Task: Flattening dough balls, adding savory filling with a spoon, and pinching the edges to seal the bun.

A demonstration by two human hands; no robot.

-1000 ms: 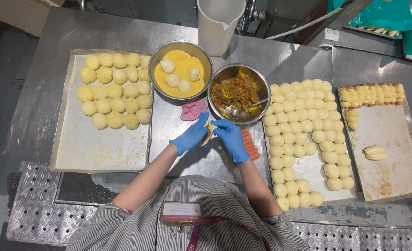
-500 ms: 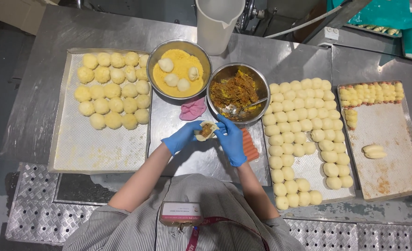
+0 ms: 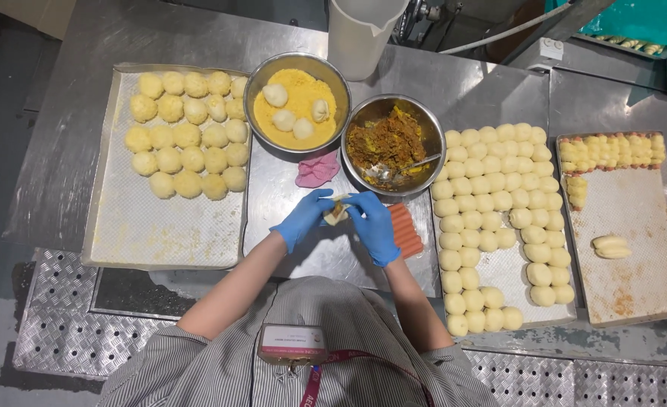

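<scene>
Dough piece sits over the centre tray, pinched between both hands — left hand and right hand, gloved blue, fingers curled shut on it. Filling bowl just beyond; bare tray room nearer the body.

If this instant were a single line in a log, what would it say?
left hand: gloved, on dough piece | right hand: gloved, on same piece | filling bowl: just beyond hands | crumb bowl: holds dough balls
</scene>
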